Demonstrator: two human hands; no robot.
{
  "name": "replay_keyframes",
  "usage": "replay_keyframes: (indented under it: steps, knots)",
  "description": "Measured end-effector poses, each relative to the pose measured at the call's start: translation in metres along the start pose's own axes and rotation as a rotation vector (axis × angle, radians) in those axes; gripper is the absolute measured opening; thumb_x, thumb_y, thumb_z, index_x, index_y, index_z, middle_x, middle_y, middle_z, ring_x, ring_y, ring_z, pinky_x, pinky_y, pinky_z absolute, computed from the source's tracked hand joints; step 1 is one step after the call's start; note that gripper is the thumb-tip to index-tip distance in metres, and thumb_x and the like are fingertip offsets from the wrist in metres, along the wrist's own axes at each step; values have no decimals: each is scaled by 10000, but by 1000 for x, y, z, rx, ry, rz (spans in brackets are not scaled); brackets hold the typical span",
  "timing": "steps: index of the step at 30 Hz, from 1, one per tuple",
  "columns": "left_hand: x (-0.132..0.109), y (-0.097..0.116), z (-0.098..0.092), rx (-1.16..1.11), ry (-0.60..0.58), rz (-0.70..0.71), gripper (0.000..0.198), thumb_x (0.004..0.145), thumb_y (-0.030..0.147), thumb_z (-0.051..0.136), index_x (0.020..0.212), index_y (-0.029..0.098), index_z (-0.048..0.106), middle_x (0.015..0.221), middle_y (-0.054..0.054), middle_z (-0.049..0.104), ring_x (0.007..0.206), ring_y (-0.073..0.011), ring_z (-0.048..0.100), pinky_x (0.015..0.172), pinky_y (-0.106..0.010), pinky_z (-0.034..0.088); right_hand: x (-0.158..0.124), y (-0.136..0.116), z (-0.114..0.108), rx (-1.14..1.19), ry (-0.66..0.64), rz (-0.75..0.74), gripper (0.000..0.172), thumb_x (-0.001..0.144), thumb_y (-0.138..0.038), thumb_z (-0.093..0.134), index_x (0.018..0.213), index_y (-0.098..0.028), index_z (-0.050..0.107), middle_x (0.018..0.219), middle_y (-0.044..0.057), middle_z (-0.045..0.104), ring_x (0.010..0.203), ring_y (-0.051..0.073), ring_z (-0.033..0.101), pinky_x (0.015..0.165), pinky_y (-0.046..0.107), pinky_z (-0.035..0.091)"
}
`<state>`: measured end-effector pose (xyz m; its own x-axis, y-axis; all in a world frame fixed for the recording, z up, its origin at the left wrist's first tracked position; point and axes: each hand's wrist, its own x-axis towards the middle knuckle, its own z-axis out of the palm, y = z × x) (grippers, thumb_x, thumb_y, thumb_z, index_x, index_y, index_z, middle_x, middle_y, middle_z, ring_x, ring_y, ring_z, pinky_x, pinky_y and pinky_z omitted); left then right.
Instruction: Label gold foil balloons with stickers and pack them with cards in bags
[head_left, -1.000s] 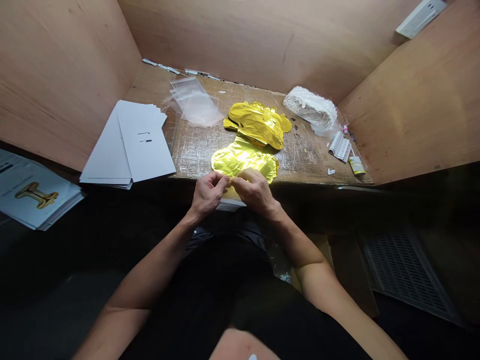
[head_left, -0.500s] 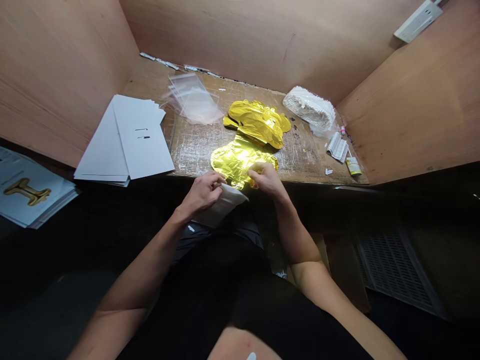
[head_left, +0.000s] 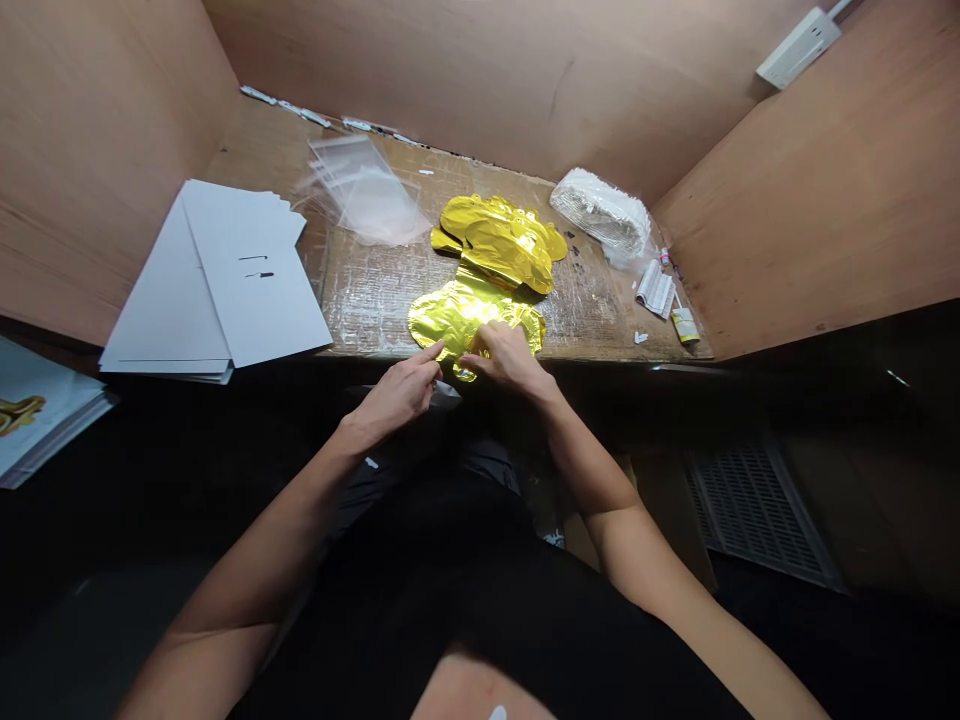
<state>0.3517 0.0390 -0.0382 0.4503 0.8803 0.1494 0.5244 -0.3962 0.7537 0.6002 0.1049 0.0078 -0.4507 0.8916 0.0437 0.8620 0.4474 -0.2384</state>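
A shiny gold foil balloon (head_left: 435, 315) lies flat at the table's front edge, its small tab hanging just over the edge. My right hand (head_left: 514, 358) is on its near part, fingers curled and thumb pinching the foil. Below the edge, my left hand (head_left: 397, 400) is closed around a pale packet (head_left: 446, 395), its index finger stretched toward the foil. Most of that packet is hidden by the hand and shadow. More folded gold foil balloons (head_left: 502, 240) lie in a pile just behind.
Clear plastic bags (head_left: 367, 195) lie at the back left, beside white sheets (head_left: 270, 310) overhanging the edge. Printed cards (head_left: 45, 430) are at far left. A plastic-wrapped white bundle (head_left: 604, 215) and a small yellow-labelled item (head_left: 685, 325) sit right. Wooden panels (head_left: 420, 70) enclose the table.
My right hand has moved left and down over the foil, nearer my left hand. The pale packet has dropped lower and shows less. The whole view has shifted slightly.
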Motion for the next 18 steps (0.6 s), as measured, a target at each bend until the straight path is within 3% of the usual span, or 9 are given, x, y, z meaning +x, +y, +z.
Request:
replay_keyframes:
  steps: [2, 6, 9, 12, 15, 18]
  knots:
    - [0, 4, 5, -13, -5, 42, 223, 906, 171, 505, 960, 206, 719, 1696, -114, 500, 1336, -336, 685, 1160, -458, 532, 4, 6, 8, 84, -63, -87, 308, 1081, -392, 626, 867, -173, 663, 940, 73, 675, 917, 202, 583, 861, 319, 372]
    - [1, 7, 20, -27, -57, 106, 195, 906, 109, 521, 899, 214, 686, 1720, -87, 470, 1254, -300, 731, 1072, -403, 574, 15, 13, 10, 221, -108, -112, 385, 1097, -324, 533, 749, -172, 594, 788, 21, 593, 762, 148, 495, 747, 288, 331]
    - [3, 2, 26, 32, -79, 97, 196, 889, 65, 502, 830, 210, 620, 1727, -84, 453, 1173, -281, 763, 1005, -394, 595, 33, 27, -17, 253, -153, -145, 389, 1042, -299, 550, 674, -175, 532, 709, -5, 517, 688, 128, 407, 691, 292, 290]
    - [5, 0, 23, 66, -94, 112, 200, 871, 50, 493, 846, 208, 613, 1741, -87, 425, 1264, -289, 736, 1035, -397, 587, 55, 45, -56, 230, -117, -128, 390, 998, -292, 562, 628, -175, 516, 637, -15, 451, 637, 118, 353, 660, 299, 257]
    - [8, 1, 19, 28, -93, 128, 228, 834, 44, 504, 885, 198, 664, 1722, -121, 451, 1402, -315, 659, 1118, -414, 555, 60, 41, -69, 203, -95, -154, 332, 978, -378, 660, 731, -156, 647, 705, 7, 576, 653, 121, 416, 668, 288, 285]
    - [8, 3, 20, -5, -73, 116, 253, 834, 59, 493, 899, 195, 696, 1712, -128, 465, 1371, -320, 683, 1114, -426, 561, 51, 20, -48, 154, -196, -271, 279, 919, -392, 779, 792, -153, 711, 784, 33, 671, 687, 129, 472, 686, 286, 314]
